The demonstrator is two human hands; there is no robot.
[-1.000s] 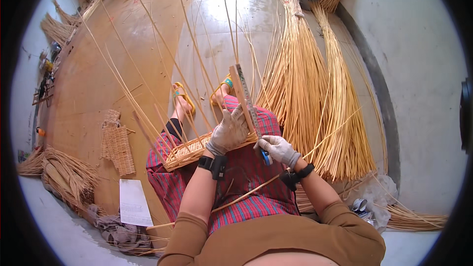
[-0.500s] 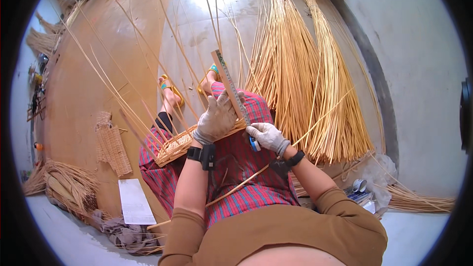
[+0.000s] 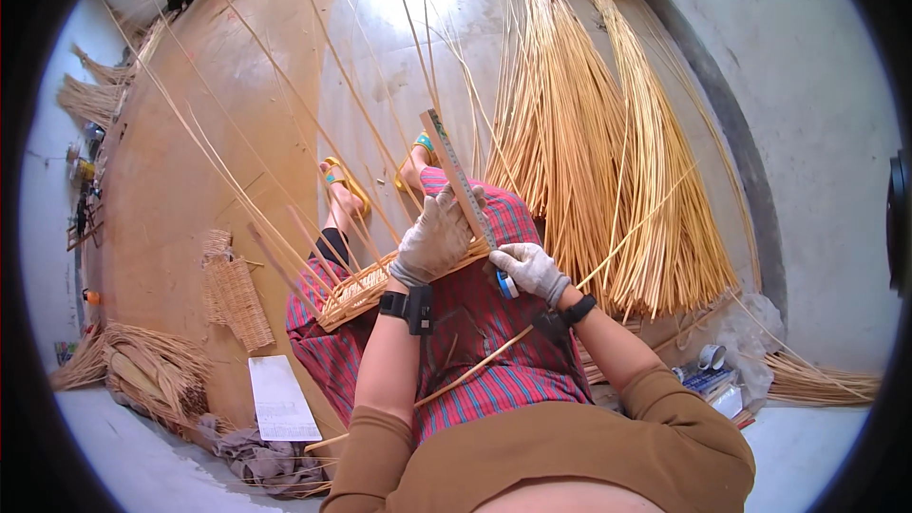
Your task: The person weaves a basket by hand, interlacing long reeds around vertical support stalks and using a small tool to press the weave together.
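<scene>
My right hand point(image 3: 532, 271), in a pale work glove, is closed on a tape measure point(image 3: 506, 285) with a blue and white case. Its blade runs up along a flat wooden strip point(image 3: 449, 160), which slants away from me. My left hand point(image 3: 432, 239), also gloved, holds the strip's lower part, with fingers partly behind it. Under my left wrist, a partly woven wicker basket point(image 3: 359, 291) rests across my lap on a red striped cloth point(image 3: 456, 342). Long upright rods point(image 3: 275, 66) rise from its edge. The hands hide the basket's right part.
Big bundles of peeled rods point(image 3: 570, 133) lie at the right by the wall. A woven wicker piece point(image 3: 237, 294), a white sheet point(image 3: 281, 399) and a rod bundle point(image 3: 152, 370) are on the left. One loose rod point(image 3: 475, 364) crosses my lap.
The whole view has shifted slightly, so things sit a little further right and lower. Both hands keep their hold on the strip and tape measure, with little change between them.
</scene>
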